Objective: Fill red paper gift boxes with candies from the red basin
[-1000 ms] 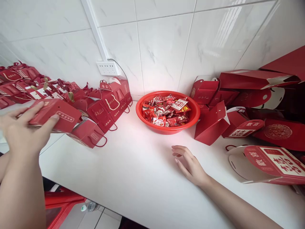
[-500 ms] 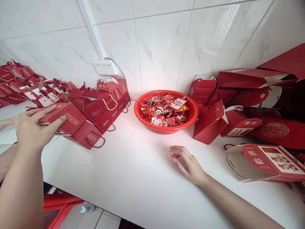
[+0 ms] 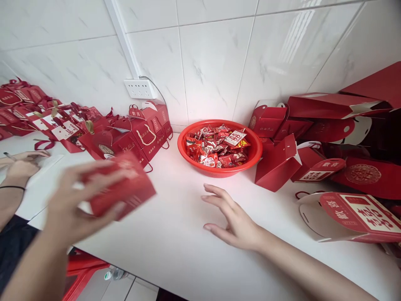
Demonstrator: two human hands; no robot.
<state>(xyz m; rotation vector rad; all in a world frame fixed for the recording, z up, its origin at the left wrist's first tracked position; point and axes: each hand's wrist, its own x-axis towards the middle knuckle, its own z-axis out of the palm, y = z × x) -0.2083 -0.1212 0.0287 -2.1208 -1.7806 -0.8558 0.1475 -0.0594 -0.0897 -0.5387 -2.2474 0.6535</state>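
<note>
My left hand grips a small red gift box, held above the left part of the white table; both are blurred by motion. The fingers lie across its top and the thumb along its near side. My right hand is over the table's middle, fingers spread and curved, holding nothing. Just beyond it sits a red plastic basket full of small wrapped sweets, with a square red-and-white packet on top. Behind the held box stands a row of red gift boxes with cord handles.
Ribboned gift boxes crowd the far left. Another person's hand holds a pen over paper at the left edge. Red boxes are piled at right, one open box on its side. A socket strip is on the wall.
My left hand has lifted the gift box from the end of the row and carried it right, toward me. My right hand has moved left and its fingers have spread.
</note>
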